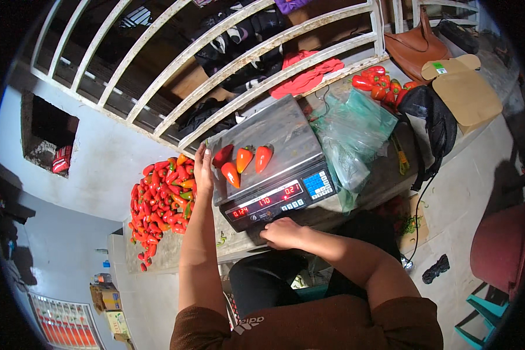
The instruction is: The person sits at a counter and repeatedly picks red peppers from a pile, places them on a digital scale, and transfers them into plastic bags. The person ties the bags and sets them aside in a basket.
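Observation:
A digital scale (pixel 274 131) with a flat metal tray stands in front of me on the ledge, its red display lit. Several red and orange peppers (pixel 263 158) lie apart on the tray. My left hand (pixel 203 169) is open at the tray's left edge, fingers stretched upward and no pepper in them. At the scale's front edge, below the display, my right hand (pixel 282 233) is closed with its fingers curled in. Whatever it may hold is hidden. Left of my left forearm lies a large heap of red peppers (pixel 160 204), some partly green.
Crumpled clear green plastic bags (pixel 356 137) lie right of the scale. Beyond them are more peppers (pixel 379 84), a black bag (pixel 431 125), an opened cardboard box (pixel 466 93) and a brown handbag (pixel 417 49). A white metal railing (pixel 245 64) runs behind. A black cable hangs at right.

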`<action>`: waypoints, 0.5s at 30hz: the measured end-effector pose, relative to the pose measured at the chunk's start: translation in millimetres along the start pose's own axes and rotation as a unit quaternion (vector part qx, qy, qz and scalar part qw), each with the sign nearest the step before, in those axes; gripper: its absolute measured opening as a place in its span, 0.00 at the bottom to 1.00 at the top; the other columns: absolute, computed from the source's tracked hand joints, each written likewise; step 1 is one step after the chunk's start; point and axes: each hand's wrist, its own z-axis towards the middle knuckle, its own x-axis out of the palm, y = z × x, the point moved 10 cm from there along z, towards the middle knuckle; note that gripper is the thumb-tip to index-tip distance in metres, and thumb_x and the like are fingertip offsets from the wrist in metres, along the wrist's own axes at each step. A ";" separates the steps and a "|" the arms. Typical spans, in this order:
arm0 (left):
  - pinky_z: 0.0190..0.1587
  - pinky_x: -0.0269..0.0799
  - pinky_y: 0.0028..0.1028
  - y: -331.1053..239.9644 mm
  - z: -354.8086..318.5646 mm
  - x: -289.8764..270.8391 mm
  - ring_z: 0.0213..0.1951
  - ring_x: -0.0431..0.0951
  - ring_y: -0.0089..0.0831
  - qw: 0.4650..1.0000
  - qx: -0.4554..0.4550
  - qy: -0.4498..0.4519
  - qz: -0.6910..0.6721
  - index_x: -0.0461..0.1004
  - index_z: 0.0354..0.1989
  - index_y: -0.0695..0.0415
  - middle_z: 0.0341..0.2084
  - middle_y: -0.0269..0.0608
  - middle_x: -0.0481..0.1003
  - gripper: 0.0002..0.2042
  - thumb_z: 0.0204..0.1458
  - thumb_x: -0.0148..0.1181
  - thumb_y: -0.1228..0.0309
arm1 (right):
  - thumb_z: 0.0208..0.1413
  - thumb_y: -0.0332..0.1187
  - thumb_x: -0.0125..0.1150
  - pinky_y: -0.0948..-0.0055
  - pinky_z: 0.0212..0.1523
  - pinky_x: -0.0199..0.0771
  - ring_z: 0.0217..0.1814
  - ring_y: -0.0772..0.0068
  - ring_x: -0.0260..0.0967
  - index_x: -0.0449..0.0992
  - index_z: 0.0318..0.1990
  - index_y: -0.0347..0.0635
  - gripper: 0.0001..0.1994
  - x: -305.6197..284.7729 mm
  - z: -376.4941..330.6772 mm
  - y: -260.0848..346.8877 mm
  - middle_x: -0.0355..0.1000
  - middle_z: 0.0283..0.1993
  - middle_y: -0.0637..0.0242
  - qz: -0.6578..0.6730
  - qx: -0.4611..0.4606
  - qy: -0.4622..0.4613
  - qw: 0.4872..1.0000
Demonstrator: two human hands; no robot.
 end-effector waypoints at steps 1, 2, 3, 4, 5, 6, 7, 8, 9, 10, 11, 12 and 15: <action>0.55 0.53 0.30 1.6 0.4 -1.6 0.53 0.60 0.36 1.000 0.002 0.000 0.006 0.56 0.55 0.64 0.52 0.51 0.59 0.27 0.52 0.46 0.57 | 0.42 0.35 0.54 0.59 0.34 0.69 0.35 0.55 0.69 0.70 0.29 0.40 0.09 1.1 0.4 0.2 0.69 0.30 0.58 0.000 0.001 0.004 1.000; 0.55 0.53 0.29 4.4 1.7 -3.8 0.53 0.60 0.36 1.000 0.004 -0.001 0.012 0.56 0.55 0.65 0.52 0.50 0.59 0.27 0.52 0.46 0.57 | 0.42 0.35 0.54 0.59 0.34 0.69 0.35 0.55 0.69 0.70 0.29 0.40 0.09 1.2 0.3 0.7 0.69 0.30 0.58 0.001 0.000 0.007 1.000; 0.55 0.53 0.29 6.1 2.5 -5.3 0.53 0.60 0.36 1.000 0.007 -0.001 0.018 0.56 0.55 0.65 0.52 0.50 0.59 0.27 0.52 0.46 0.57 | 0.43 0.35 0.54 0.59 0.34 0.69 0.35 0.55 0.69 0.70 0.30 0.40 0.09 0.2 0.0 1.4 0.69 0.30 0.59 0.001 0.000 0.011 1.000; 0.55 0.53 0.29 5.7 2.5 -4.4 0.53 0.60 0.36 1.000 0.006 -0.001 0.016 0.56 0.54 0.64 0.52 0.50 0.60 0.27 0.52 0.46 0.57 | 0.43 0.35 0.54 0.60 0.34 0.69 0.35 0.55 0.69 0.70 0.30 0.40 0.09 -0.2 -0.2 1.4 0.69 0.30 0.59 0.002 0.001 0.014 1.000; 0.55 0.53 0.29 5.1 2.1 -3.2 0.53 0.60 0.35 1.000 0.006 -0.001 0.013 0.57 0.54 0.64 0.52 0.50 0.60 0.27 0.52 0.46 0.56 | 0.42 0.34 0.53 0.59 0.33 0.69 0.34 0.55 0.69 0.71 0.29 0.40 0.08 -2.5 -0.5 1.7 0.70 0.29 0.58 0.006 -0.003 -0.004 1.000; 0.55 0.53 0.29 4.5 1.6 -2.2 0.54 0.60 0.35 1.000 0.005 -0.001 0.011 0.57 0.54 0.64 0.52 0.50 0.60 0.27 0.52 0.46 0.56 | 0.41 0.33 0.53 0.58 0.32 0.69 0.33 0.54 0.70 0.72 0.28 0.40 0.07 -4.0 -1.3 1.9 0.70 0.27 0.57 0.010 -0.007 -0.021 1.000; 0.56 0.51 0.29 4.1 0.9 -1.0 0.54 0.59 0.36 1.000 0.004 0.003 0.026 0.57 0.54 0.64 0.52 0.49 0.60 0.27 0.52 0.46 0.55 | 0.40 0.32 0.52 0.58 0.32 0.69 0.32 0.54 0.70 0.73 0.27 0.40 0.07 -6.8 -1.9 2.4 0.71 0.26 0.57 0.015 -0.011 -0.038 0.999; 0.56 0.50 0.30 4.0 0.2 0.0 0.54 0.58 0.36 0.999 0.003 0.007 0.042 0.58 0.53 0.63 0.52 0.49 0.60 0.27 0.51 0.46 0.54 | 0.40 0.32 0.52 0.58 0.32 0.69 0.32 0.54 0.70 0.73 0.27 0.40 0.07 -6.8 -1.9 2.3 0.71 0.26 0.56 0.015 -0.011 -0.037 0.999; 0.57 0.48 0.30 4.5 -0.3 0.7 0.55 0.58 0.36 0.998 0.002 0.010 0.057 0.59 0.53 0.63 0.52 0.48 0.61 0.28 0.51 0.46 0.53 | 0.40 0.31 0.52 0.58 0.32 0.69 0.32 0.54 0.70 0.73 0.27 0.40 0.07 -7.5 -2.2 2.6 0.71 0.26 0.56 0.015 -0.010 -0.035 0.999; 0.56 0.50 0.30 8.3 0.0 -0.4 0.54 0.58 0.36 0.999 0.000 0.007 0.044 0.58 0.53 0.63 0.52 0.49 0.61 0.27 0.51 0.46 0.54 | 0.40 0.31 0.52 0.58 0.32 0.69 0.32 0.54 0.70 0.73 0.27 0.40 0.07 -8.0 -2.2 3.1 0.71 0.26 0.56 0.015 -0.010 -0.034 0.999; 0.56 0.51 0.29 14.9 0.8 -1.3 0.54 0.59 0.36 1.000 -0.002 0.003 0.030 0.58 0.53 0.63 0.51 0.49 0.61 0.27 0.52 0.46 0.55 | 0.40 0.31 0.52 0.59 0.32 0.69 0.32 0.54 0.70 0.73 0.27 0.40 0.07 -8.4 -2.2 3.5 0.71 0.26 0.56 0.014 -0.011 -0.036 0.999; 0.55 0.53 0.29 19.9 1.2 -2.6 0.54 0.60 0.36 1.000 -0.004 -0.001 0.017 0.58 0.54 0.64 0.51 0.50 0.61 0.26 0.52 0.46 0.56 | 0.40 0.31 0.52 0.59 0.32 0.69 0.33 0.54 0.70 0.73 0.27 0.41 0.07 -8.6 -2.3 3.7 0.71 0.26 0.57 0.014 -0.012 -0.037 0.999; 0.54 0.54 0.28 23.8 1.5 -2.7 0.53 0.61 0.36 0.999 -0.010 0.000 0.053 0.60 0.51 0.65 0.49 0.50 0.63 0.25 0.51 0.47 0.57 | 0.40 0.31 0.53 0.59 0.32 0.69 0.33 0.55 0.70 0.72 0.28 0.41 0.07 -7.0 -2.0 3.3 0.71 0.26 0.57 0.008 -0.012 -0.032 0.999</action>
